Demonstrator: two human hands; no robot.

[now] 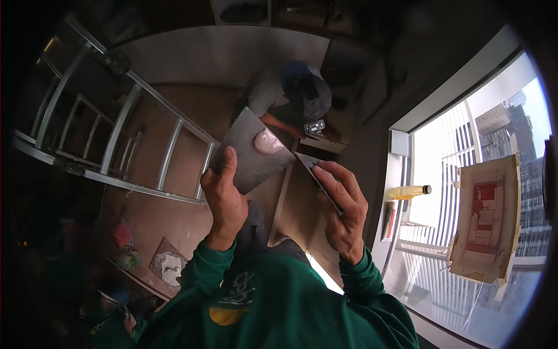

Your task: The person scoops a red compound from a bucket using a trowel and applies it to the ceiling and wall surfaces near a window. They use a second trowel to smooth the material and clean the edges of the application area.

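Note:
My left hand [225, 200] grips a flat grey metal plate [241, 160] by its near edge, thumb on top. A mound of pinkish-white putty [267, 141] lies toward the plate's far right side. In my right hand [343, 206] is a thin putty knife [309, 167], pinched between thumb and fingers and held at a slant. Its upper end is close to the plate's right corner; I cannot tell whether they touch. The fingers hide part of the knife.
An aluminium ladder [120, 129] stands at left. Beyond the plate, a co-worker in a dark cap [303, 90] bends low. At right, a yellowish bottle [406, 192] is by the window, which bears a taped panel [458, 235]. A board with white material [170, 264] lies lower left.

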